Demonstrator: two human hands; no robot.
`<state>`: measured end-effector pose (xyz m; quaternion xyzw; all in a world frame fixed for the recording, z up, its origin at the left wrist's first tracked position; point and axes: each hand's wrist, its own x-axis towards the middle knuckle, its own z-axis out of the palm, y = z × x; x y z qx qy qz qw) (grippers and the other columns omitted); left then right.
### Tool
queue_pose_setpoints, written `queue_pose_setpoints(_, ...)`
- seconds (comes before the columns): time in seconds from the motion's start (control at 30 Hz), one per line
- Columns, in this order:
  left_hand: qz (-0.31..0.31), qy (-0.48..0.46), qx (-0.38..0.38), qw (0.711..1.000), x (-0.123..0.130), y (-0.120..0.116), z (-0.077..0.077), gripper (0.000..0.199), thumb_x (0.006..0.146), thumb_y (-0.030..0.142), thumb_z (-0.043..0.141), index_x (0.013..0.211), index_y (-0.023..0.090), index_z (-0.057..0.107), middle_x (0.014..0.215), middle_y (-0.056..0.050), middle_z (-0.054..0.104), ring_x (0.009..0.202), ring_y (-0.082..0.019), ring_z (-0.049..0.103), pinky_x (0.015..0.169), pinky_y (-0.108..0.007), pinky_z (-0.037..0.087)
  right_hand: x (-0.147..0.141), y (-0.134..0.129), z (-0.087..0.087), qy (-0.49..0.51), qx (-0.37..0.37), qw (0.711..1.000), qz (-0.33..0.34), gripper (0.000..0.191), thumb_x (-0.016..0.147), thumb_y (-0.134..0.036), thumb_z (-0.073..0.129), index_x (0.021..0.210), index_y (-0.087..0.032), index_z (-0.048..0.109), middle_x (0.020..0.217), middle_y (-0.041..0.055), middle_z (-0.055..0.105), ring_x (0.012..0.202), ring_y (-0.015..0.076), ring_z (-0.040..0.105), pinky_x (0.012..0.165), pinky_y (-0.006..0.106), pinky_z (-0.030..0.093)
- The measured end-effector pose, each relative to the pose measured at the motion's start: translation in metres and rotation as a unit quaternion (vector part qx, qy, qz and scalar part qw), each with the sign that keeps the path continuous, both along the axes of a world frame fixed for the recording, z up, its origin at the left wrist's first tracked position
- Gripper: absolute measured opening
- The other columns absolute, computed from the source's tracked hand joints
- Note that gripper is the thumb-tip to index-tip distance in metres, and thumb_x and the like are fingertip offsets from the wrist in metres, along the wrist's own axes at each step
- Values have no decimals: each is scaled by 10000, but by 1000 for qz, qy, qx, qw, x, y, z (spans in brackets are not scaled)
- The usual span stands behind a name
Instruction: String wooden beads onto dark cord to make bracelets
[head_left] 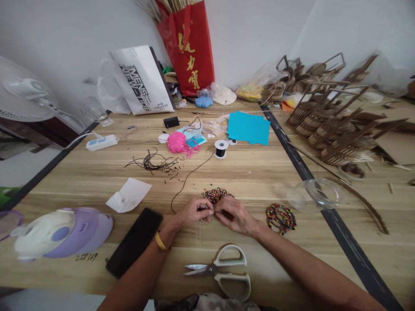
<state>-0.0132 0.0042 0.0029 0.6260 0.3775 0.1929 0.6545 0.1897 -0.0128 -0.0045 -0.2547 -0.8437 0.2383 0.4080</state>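
My left hand [196,210] is closed in a pinch, its fingertips meeting those of my right hand [236,214]. A thin black cord [191,172] runs from a white spool [221,149] across the table and disappears under my left hand, which appears to pinch its end. My right hand is pinched too; what lies between its fingertips is too small to tell. Just beyond both hands is a pile of loose multicoloured beads [214,194]. Strung bead bracelets [281,218] lie to the right of my right wrist. Scissors [215,270] with pale handles rest, blades parted, nearer my body.
Left of my arm lie a black phone [134,242], white paper [129,195] and a purple-white device [65,233]. Farther back are cut black cords [152,162], pink yarn [177,142], blue sheets [249,128] and a power strip [101,142]. Woven baskets [337,129] stand at right.
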Motion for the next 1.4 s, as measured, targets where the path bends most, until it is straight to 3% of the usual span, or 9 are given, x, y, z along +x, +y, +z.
queue_pose_setpoints(0.53, 10, -9, -20, 1000, 3, -1, 8, 331, 731, 440, 672, 764, 129, 566, 579, 5, 597, 531, -87, 534, 534, -197, 410, 1, 0, 0, -12, -1, 1000, 2, 70, 878, -135, 530, 916, -182, 566, 779, 62, 634, 744, 173, 562, 700, 322, 468)
queue_pose_setpoints(1.4, 12, -3, -17, 1000, 1, 0, 3, 319, 730, 423, 675, 765, 125, 567, 580, 3, 604, 523, -82, 523, 507, -186, 388, 2, 0, 1, -18, -15, 1000, 16, 69, 907, -161, 524, 920, -165, 591, 821, 78, 652, 781, 174, 573, 722, 316, 468)
